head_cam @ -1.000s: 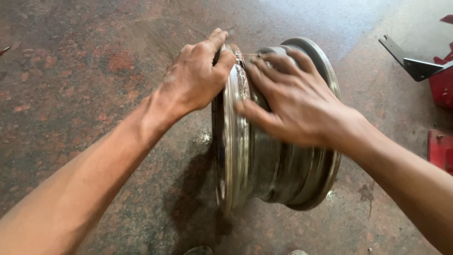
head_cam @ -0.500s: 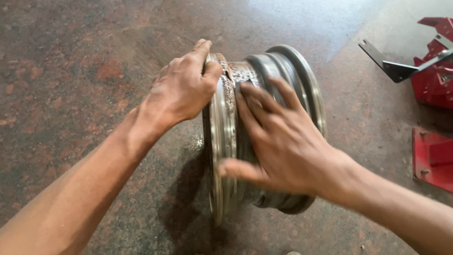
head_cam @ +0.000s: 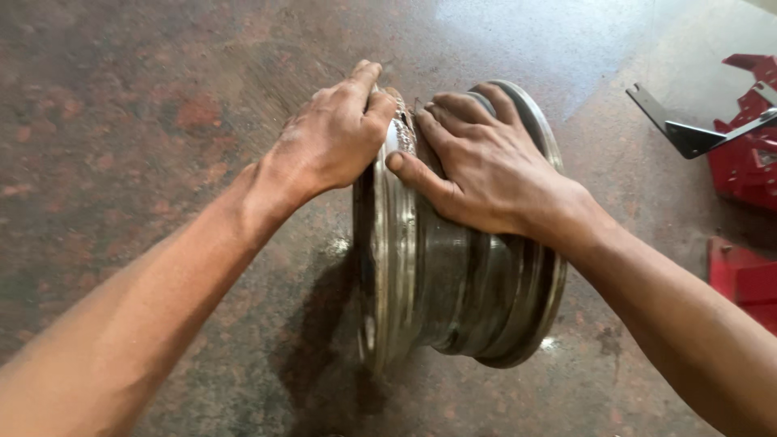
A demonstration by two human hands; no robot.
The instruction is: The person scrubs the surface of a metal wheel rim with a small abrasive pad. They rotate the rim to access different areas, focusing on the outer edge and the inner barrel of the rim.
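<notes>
A bare steel wheel rim (head_cam: 453, 291) stands upright on its edge on the mottled stone floor (head_cam: 146, 129). My left hand (head_cam: 332, 142) grips the top of the rim's left flange, fingers curled over its edge. My right hand (head_cam: 477, 162) lies flat across the top of the rim's barrel, thumb pressed against the left flange, fingers spread toward the far side. Grime and rust show along the flange beside my fingers.
Red metal machine parts (head_cam: 749, 154) with a black bracket (head_cam: 684, 129) stand at the right edge, and another red piece (head_cam: 745, 275) lies lower right. A dark stain (head_cam: 324, 340) spreads on the floor left of the rim.
My right hand has slid back up from the near side of the barrel to its top. The left hand keeps its hold on the flange.
</notes>
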